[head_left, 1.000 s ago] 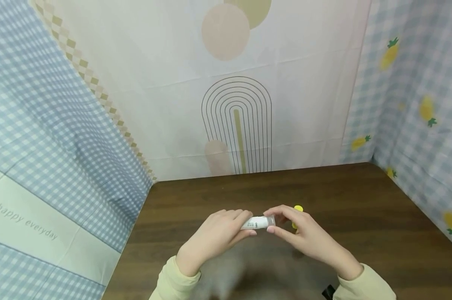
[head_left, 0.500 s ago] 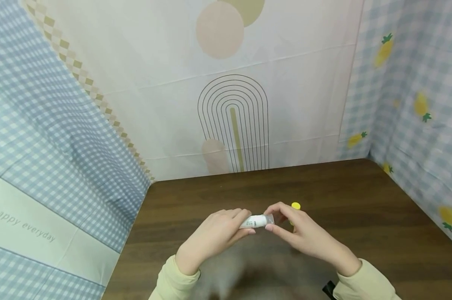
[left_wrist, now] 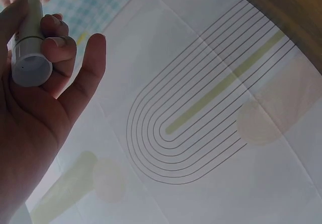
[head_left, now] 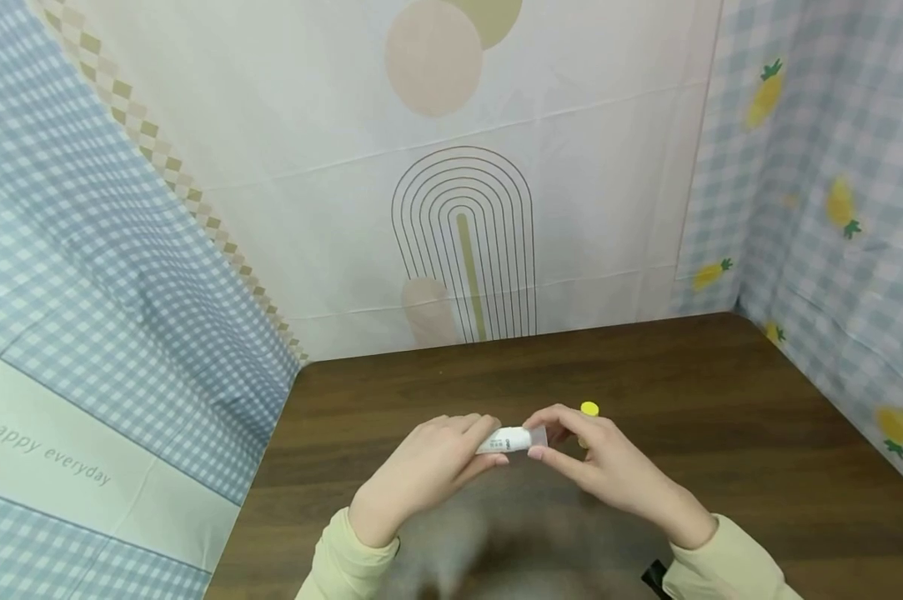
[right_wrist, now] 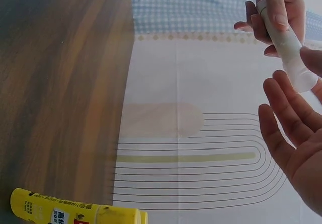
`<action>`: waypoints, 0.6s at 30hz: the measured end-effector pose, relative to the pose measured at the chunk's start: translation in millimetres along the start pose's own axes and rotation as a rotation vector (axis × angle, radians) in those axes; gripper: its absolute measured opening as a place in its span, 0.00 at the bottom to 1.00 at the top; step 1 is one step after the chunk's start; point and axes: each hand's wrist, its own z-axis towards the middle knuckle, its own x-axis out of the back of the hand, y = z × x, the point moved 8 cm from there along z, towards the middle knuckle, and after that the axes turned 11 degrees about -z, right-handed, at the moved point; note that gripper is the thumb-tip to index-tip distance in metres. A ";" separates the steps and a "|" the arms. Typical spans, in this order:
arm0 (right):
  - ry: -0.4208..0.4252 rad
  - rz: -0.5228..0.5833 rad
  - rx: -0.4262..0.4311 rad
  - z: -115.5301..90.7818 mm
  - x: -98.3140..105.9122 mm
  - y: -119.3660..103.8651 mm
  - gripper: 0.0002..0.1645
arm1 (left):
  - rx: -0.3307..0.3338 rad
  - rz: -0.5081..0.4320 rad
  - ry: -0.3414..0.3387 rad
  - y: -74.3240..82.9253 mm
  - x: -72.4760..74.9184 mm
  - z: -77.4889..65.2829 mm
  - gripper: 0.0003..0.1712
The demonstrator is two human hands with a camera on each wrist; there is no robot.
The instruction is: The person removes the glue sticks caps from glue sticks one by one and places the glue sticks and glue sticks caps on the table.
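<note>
A white glue stick [head_left: 509, 440] with small print lies almost level between the two hands, held above the table. My left hand [head_left: 436, 467] grips its body, thumb below and fingers over the top. The round bottom end [left_wrist: 31, 69] faces the camera in the left wrist view. At the other end is a translucent cap [head_left: 539, 437], which my right hand [head_left: 601, 462] pinches between thumb and fingertips. Several other fingers of that hand [right_wrist: 307, 143] stay spread beside the cap in the right wrist view.
A yellow glue stick [right_wrist: 75, 208] stands upright on the dark wooden table [head_left: 391, 400], partly behind the right hand in the head view. A printed white cloth [head_left: 331, 233] hangs behind, with checked cloths at both sides. A black object [head_left: 655, 577] shows by the right sleeve.
The head view has shifted slightly, so the scene sits a little further left and higher. Both hands keep their hold on the white glue stick with hardly any movement.
</note>
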 end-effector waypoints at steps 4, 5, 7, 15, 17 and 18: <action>0.008 -0.018 -0.025 -0.1 0.9 2.7 0.22 | 0.001 -0.002 0.000 -0.5 -0.1 0.4 0.15; 0.006 -0.022 -0.033 0.2 0.9 3.5 0.22 | 0.000 -0.003 0.002 -0.3 0.3 0.8 0.15; 0.005 -0.030 -0.046 0.9 0.6 4.8 0.23 | -0.003 -0.002 0.005 0.2 0.9 1.7 0.15; 0.012 -0.009 -0.084 0.1 -0.5 8.0 0.14 | -0.007 0.003 -0.001 0.0 -2.2 1.2 0.15; 0.018 -0.014 -0.093 -1.5 0.7 8.9 0.14 | -0.009 0.003 0.002 -0.5 -3.2 0.3 0.15; 0.021 -0.015 -0.097 -2.5 1.6 9.6 0.14 | -0.011 0.002 0.005 -0.7 -3.5 -0.2 0.16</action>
